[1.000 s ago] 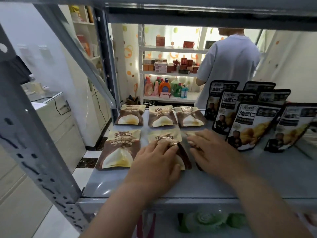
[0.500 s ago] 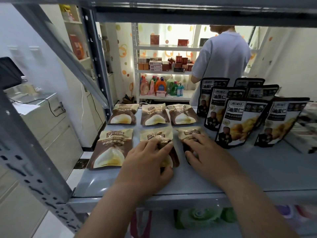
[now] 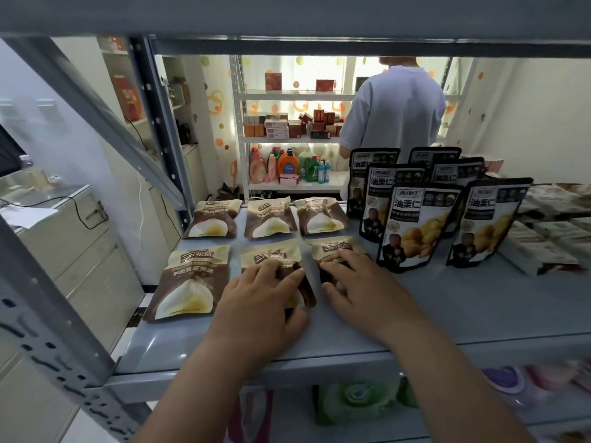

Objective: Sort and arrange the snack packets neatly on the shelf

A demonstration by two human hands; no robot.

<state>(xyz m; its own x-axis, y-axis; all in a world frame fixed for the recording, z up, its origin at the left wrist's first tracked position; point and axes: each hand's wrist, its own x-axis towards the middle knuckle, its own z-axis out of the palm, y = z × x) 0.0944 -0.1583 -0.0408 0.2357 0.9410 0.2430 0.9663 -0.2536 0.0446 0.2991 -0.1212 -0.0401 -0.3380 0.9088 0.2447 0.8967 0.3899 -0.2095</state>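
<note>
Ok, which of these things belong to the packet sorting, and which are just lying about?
Job: brown packets, black pouches, grey shelf, left hand on the front middle packet, right hand on the front right packet.
Lying about: detergent bottles, red boxes, person in a pale shirt, all behind the shelf.

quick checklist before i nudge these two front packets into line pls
1. Left hand rests on front middle packet: ok.
2. Right hand rests on front right packet: ok.
3. Front edges level with front left packet: cannot tell, the hands cover them.
4. Back row lying flat, packets spaced apart: ok.
5. Black pouches standing upright beside the front right packet: ok.
</note>
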